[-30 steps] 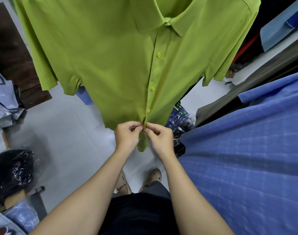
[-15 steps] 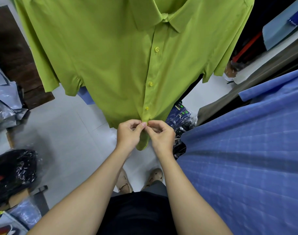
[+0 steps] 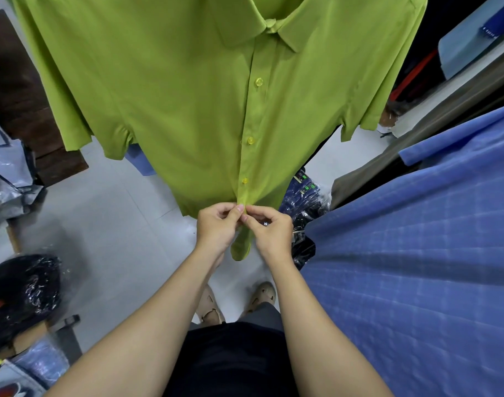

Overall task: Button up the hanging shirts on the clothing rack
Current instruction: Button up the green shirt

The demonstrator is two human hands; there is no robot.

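Both hands meet at the bottom of the green shirt (image 3: 187,110), right on its front placket. The left hand (image 3: 216,227) pinches the fabric edge between thumb and fingertip, and the right hand (image 3: 270,230) pinches the facing edge, fingertips almost touching. A yellow button (image 3: 245,209) peeks out just between them, so the fastening happens right at the fingertips, neither hand nearer. The placket runs straight up and away from the hands, with three done buttons (image 3: 250,140) above; the shirt tail (image 3: 240,247) hangs below between the wrists. A blue shirt (image 3: 417,253) crowds close on the right hand's side but I'd say it blocks nothing. Bagged dark clothes (image 3: 305,196) sit beyond the right hand.
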